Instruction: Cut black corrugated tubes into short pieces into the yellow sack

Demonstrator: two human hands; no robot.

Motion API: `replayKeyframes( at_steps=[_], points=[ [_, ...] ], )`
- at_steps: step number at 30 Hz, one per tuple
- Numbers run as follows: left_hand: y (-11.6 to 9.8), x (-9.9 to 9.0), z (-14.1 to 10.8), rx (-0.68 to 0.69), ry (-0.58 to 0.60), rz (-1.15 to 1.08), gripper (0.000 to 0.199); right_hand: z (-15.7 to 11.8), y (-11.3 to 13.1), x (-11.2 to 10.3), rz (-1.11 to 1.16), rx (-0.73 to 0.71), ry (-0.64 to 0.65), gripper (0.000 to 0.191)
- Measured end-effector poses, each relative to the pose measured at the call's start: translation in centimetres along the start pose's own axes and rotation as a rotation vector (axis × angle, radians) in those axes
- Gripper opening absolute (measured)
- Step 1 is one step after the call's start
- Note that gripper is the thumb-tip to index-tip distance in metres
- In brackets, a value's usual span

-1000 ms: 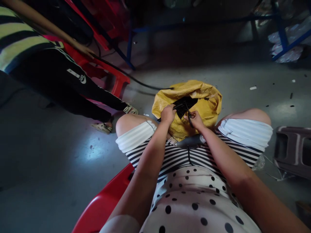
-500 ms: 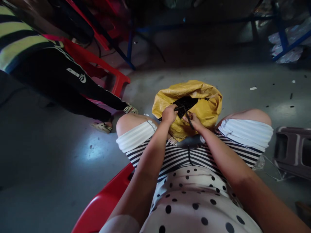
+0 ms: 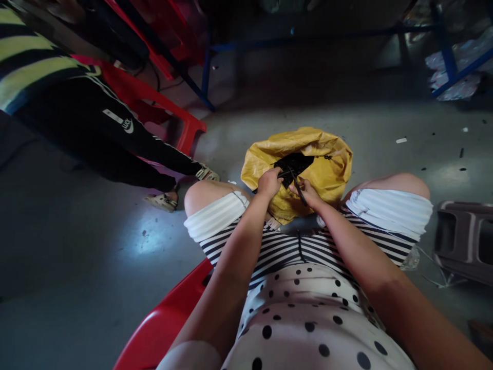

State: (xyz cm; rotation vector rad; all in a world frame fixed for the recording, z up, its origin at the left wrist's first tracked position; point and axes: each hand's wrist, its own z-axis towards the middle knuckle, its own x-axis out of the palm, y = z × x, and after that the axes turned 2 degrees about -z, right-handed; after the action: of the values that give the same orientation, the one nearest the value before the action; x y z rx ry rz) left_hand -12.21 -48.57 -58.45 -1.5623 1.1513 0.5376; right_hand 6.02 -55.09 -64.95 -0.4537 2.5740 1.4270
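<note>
A yellow woven sack [image 3: 327, 177] stands on the floor between my knees, its mouth rolled open. Inside lies a heap of small black pieces [image 3: 304, 162], too dark to tell apart. My left hand [image 3: 269, 182] is over the near left of the opening, fingers closed on a thin black piece [image 3: 285, 173]. Over the near right side, my right hand [image 3: 307, 192] grips a slim dark tool [image 3: 299, 190] that looks like scissors or nippers. The tool's tip points into the sack and is close to the black piece; whether they touch I cannot tell.
At the left a person in black trousers [image 3: 96, 133] is beside a red plastic stool [image 3: 154, 100]. Blue metal legs [image 3: 206, 77] stand ahead. A grey stool [image 3: 464, 236] is at my right, a plastic bag [image 3: 456, 85] farther off. Small scraps dot the floor.
Both my hands stay nearly in place over the sack, with only a slight shift. The person at the left has moved a little to the left.
</note>
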Motion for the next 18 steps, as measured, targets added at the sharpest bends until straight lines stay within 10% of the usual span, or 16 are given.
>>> replayKeyframes(
  at_steps=[18],
  points=[
    [0.8,1.0,0.2,-0.015,0.12,0.081,0.031,-1.1,1.3,-0.3,-0.118,-0.017,0.053,0.051]
  ],
)
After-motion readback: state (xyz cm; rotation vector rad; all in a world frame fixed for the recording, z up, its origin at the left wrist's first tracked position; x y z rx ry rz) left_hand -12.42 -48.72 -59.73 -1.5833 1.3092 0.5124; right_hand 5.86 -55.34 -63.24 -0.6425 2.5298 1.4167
